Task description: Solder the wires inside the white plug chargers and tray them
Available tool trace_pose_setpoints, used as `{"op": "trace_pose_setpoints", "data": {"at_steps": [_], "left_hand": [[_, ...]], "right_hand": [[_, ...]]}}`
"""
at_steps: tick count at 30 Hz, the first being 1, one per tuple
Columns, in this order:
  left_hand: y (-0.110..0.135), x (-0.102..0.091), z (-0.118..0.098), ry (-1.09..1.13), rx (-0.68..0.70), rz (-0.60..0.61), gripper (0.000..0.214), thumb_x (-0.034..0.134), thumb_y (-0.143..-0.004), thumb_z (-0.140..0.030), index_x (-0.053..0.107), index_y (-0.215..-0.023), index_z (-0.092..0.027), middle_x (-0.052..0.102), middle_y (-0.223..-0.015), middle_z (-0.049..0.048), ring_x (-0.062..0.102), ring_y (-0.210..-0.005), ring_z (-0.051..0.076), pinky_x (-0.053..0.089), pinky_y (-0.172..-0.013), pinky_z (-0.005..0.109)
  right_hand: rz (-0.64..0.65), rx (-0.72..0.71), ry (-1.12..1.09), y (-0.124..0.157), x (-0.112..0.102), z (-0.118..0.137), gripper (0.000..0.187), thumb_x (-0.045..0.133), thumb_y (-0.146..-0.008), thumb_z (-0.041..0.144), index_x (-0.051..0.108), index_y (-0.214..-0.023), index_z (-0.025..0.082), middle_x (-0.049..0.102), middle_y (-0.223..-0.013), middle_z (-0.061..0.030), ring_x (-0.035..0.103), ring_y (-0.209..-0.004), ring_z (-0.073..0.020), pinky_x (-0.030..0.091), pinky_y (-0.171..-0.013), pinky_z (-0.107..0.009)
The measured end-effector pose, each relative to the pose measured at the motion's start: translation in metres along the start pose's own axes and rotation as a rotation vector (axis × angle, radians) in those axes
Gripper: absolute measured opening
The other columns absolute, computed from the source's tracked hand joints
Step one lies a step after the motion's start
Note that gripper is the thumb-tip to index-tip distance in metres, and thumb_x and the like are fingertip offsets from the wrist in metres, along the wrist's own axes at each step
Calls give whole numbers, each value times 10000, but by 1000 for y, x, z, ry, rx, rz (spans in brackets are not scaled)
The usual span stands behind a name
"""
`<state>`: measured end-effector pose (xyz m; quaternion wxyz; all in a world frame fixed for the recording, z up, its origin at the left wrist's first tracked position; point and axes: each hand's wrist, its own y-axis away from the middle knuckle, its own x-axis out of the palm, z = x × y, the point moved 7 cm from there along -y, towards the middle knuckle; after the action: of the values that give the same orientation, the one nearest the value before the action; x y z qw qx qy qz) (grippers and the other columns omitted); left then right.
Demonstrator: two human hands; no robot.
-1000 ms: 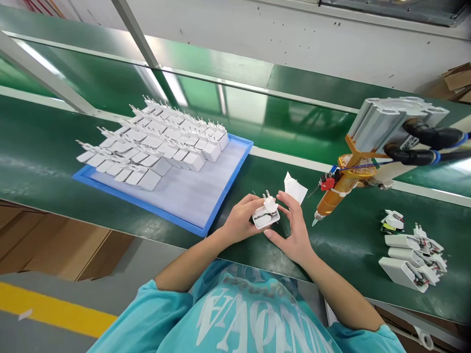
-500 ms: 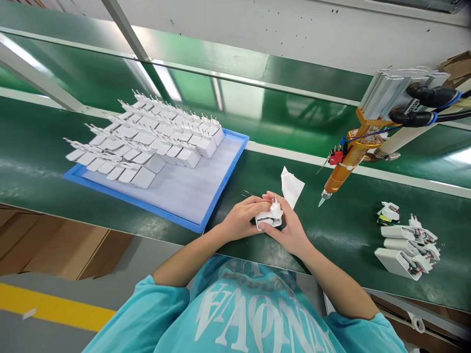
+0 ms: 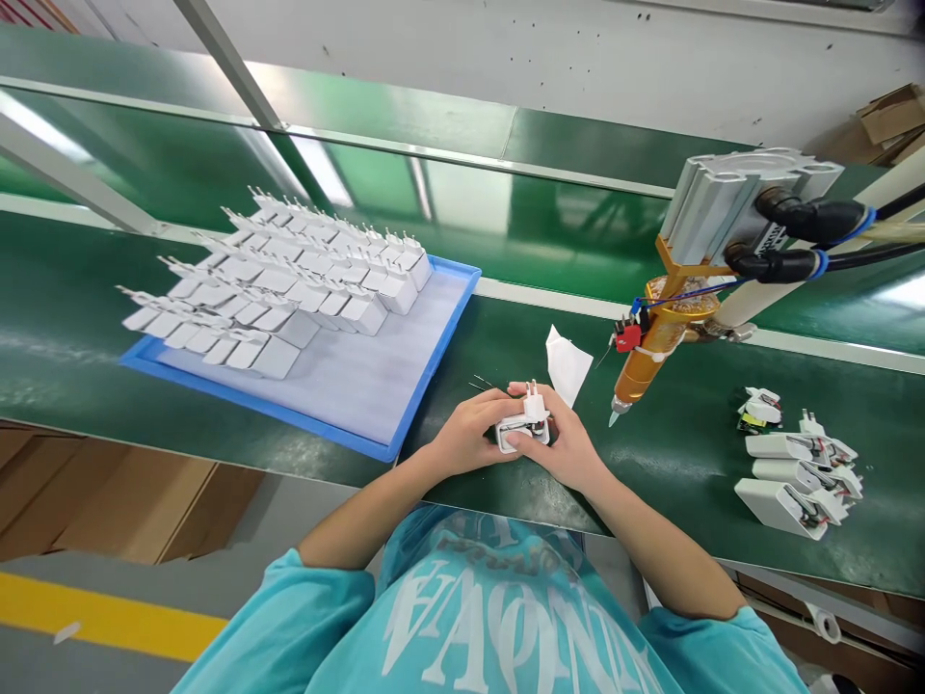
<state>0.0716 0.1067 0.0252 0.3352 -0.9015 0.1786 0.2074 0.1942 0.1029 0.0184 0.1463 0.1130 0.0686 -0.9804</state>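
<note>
Both my hands grip one white charger plug (image 3: 524, 425) just above the green belt (image 3: 679, 453), its two pins pointing up. My left hand (image 3: 469, 434) wraps its left side and my right hand (image 3: 568, 445) closes on its right side, thumb pressed on the front face. A blue tray (image 3: 434, 361) at the left carries several rows of finished white plugs (image 3: 289, 284). A folded white paper (image 3: 566, 364) lies just behind my hands.
A gold glue dispenser nozzle (image 3: 636, 371) hangs from a grey cylinder mount (image 3: 729, 207) to the right of my hands. Several open charger shells with wires (image 3: 795, 477) lie at the far right. A metal rail (image 3: 231, 67) crosses at the upper left.
My right hand has closed in from open fingers beside the plug to a grip on it. Both hands press the plug together in about the same spot.
</note>
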Motion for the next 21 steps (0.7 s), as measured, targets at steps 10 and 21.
{"op": "trace_pose_setpoints", "data": {"at_steps": [10,21], "left_hand": [[0,3,6,8,-124,70,271,654,-784,-319,631,-1014,-177,705,-851,47,649,-707,154,527,-652,251],[-2,-4,-4,-449,62,-79,323,649,-789,-257,572,-1095,-186,707,-968,86,625,-762,203,482,-687,321]], "right_hand": [[14,50,-76,0,4,-10,465,607,-864,456,512,-1265,240,642,-1186,-82,652,-987,-182,577,-790,-306],[-263,-112,130,0,-16,2,303,629,-860,407,617,-1118,249,625,-1067,-60,601,-936,-176,533,-759,-312]]}}
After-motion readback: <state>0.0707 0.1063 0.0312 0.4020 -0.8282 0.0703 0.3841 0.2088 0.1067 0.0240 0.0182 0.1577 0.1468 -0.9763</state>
